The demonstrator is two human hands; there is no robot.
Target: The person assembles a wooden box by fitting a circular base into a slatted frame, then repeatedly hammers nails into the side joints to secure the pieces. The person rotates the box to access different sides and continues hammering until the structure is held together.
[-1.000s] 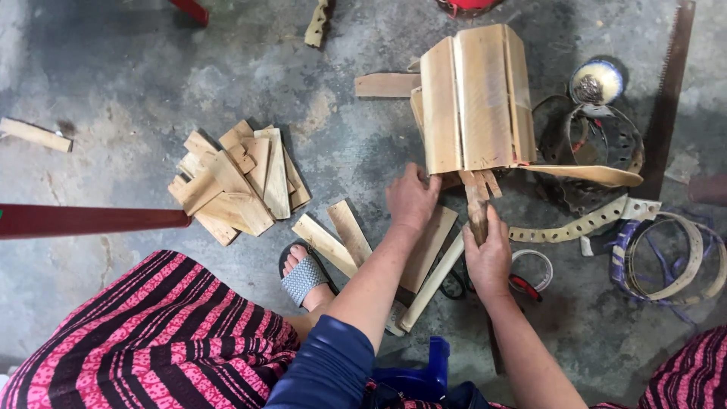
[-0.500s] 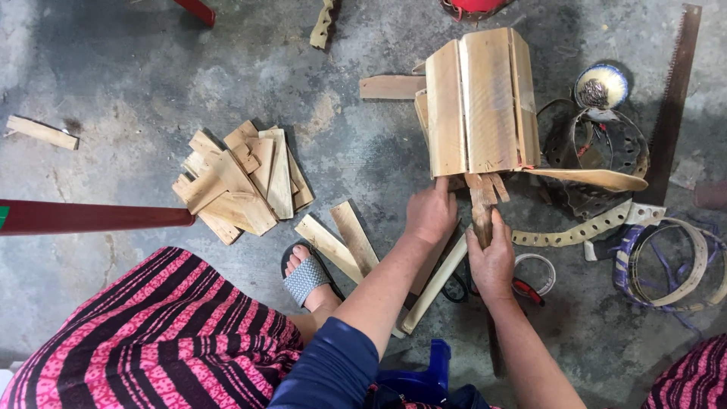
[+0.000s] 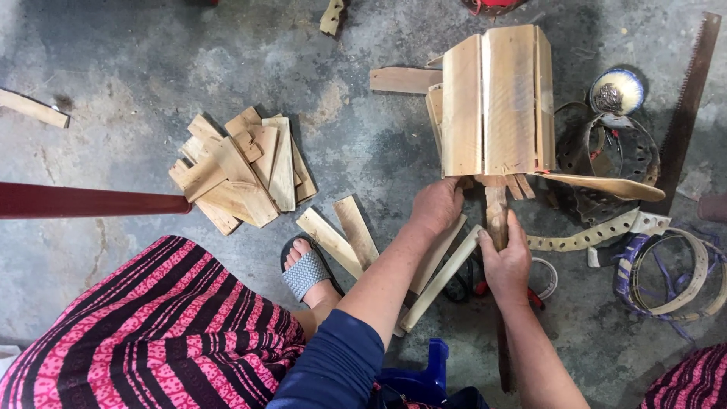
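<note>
A curved bundle of pale wooden slats (image 3: 496, 102) stands on the concrete floor, its narrow tips fanning out at the bottom edge. My left hand (image 3: 437, 204) presses against the bundle's lower left corner, fingers curled on the slat ends. My right hand (image 3: 506, 257) grips a narrow wooden slat (image 3: 496, 212) whose far end goes in under the bundle. Two loose slats (image 3: 344, 235) lie just left of my left forearm, and longer ones (image 3: 443, 276) lie beneath both arms.
A pile of short wooden offcuts (image 3: 242, 170) lies to the left. A handsaw (image 3: 685, 113), a spool (image 3: 617, 91), perforated straps (image 3: 583, 238) and coiled bands (image 3: 674, 269) sit at the right. A red bar (image 3: 91, 201) crosses the left. My sandalled foot (image 3: 307, 269) rests near the slats.
My left hand has moved up from the loose slats to the bundle's lower edge. My right hand has pushed its slat farther under the bundle.
</note>
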